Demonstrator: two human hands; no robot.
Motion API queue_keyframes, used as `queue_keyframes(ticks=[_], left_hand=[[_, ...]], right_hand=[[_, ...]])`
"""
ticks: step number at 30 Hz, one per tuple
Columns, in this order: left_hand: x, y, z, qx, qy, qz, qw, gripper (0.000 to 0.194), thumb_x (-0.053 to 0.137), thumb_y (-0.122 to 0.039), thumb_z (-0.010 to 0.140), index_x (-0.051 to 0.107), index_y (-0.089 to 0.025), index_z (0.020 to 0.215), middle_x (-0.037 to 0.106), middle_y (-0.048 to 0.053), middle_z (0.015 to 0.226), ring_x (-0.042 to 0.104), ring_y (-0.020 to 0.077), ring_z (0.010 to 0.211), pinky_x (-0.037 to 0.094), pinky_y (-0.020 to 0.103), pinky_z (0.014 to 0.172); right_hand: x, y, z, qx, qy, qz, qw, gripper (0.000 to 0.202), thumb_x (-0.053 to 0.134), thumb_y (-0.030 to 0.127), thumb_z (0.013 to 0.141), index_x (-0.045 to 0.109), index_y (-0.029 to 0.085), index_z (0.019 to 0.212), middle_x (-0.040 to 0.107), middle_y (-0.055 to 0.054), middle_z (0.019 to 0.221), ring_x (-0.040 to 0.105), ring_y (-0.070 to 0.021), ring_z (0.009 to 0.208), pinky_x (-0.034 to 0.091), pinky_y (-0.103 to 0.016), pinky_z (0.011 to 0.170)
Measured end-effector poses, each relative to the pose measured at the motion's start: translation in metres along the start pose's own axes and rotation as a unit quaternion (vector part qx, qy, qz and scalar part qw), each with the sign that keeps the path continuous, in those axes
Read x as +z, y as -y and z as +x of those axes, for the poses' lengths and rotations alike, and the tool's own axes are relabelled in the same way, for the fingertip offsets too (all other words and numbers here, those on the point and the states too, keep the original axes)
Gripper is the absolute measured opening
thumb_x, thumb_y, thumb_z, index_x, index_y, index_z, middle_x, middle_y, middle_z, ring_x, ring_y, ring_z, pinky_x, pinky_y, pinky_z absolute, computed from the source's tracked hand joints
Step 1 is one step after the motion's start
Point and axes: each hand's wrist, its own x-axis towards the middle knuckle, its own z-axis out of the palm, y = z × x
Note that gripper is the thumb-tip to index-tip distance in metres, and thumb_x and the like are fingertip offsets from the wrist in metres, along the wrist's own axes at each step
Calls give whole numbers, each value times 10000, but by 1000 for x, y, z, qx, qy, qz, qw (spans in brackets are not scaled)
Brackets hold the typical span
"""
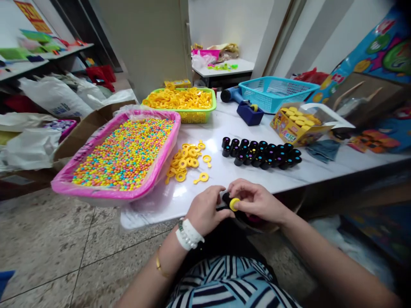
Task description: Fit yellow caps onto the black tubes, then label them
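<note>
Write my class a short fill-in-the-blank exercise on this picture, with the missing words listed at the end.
1. The tub of tiny coloured balls has a ____ rim.
2. The disc at the thumb of the right hand is ____.
3. As the camera sees it, the black cylinders stand to the ____ of the loose yellow rings.
4. A white band circles the person's ____ wrist.

Missing words: pink; yellow; right; left.
</note>
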Motion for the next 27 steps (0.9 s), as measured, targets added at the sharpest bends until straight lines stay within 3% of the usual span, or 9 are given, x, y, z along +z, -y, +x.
queue_keyframes(ticks=[2,5,10,13,16,19,23,25,27], left_hand=[[-10,7,-9,29,-18,10,999,510,719,-442,801,542,-175,1197,648,46,954,600,168,743,471,273,674],[-24,19,-12,-29,-102,117,987,343,602,-383,900,563,-177,1172,623,83,1062,620,186,816,493,299,737],[-26,32,6,-118,-114,251,954,202,578,-339,907,622,-203,1049,614,75,1059,635,208,885,493,278,703],[-21,30,13,-117,-115,277,947,166,501,-305,941,625,-196,962,615,68,1013,638,191,821,482,266,657],[-20,22,10,-87,-115,274,951,172,466,-256,945,600,-178,870,605,79,963,635,186,781,495,276,677],[-20,7,4,-27,-67,239,968,124,478,-187,922,581,-190,852,601,65,958,630,161,743,506,268,686],[-17,-22,10,54,41,211,975,72,542,-154,892,589,-204,869,626,26,883,617,158,686,486,255,618],[-17,-29,21,79,52,177,980,68,567,-143,874,601,-199,855,629,18,847,617,154,694,480,246,627],[-19,-28,36,79,44,111,990,71,612,-134,836,623,-193,874,641,9,826,617,140,698,479,233,645]], right_hand=[[-5,-13,-25,6,-31,59,998,179,733,315,780,631,200,871,576,-28,1050,528,-48,537,430,-185,408],[-23,-38,-63,43,-105,71,991,224,746,352,771,625,205,888,592,-36,1052,566,-70,540,465,-212,429],[-66,-90,-82,107,-253,-84,958,315,685,449,797,599,193,960,619,5,677,563,-122,489,463,-250,489],[-76,-108,-74,102,-304,-226,920,361,671,458,758,614,178,978,664,-46,682,627,-217,538,501,-345,545],[-60,-97,-69,73,-259,-347,898,226,645,393,786,677,199,897,704,-87,738,669,-280,637,517,-408,637],[-29,-61,-66,-8,-157,-330,931,229,514,348,923,704,253,837,717,-67,836,676,-236,741,522,-355,691],[0,-15,-43,-121,-160,-309,930,269,610,285,880,660,263,1144,659,-77,1082,636,-186,777,512,-310,737],[4,-3,-24,-136,-132,-322,928,190,596,214,866,688,230,1032,655,-68,987,619,-184,779,490,-302,726],[4,-1,-6,-127,-113,-336,927,173,533,155,868,684,205,801,621,-40,798,596,-178,735,456,-294,682]])
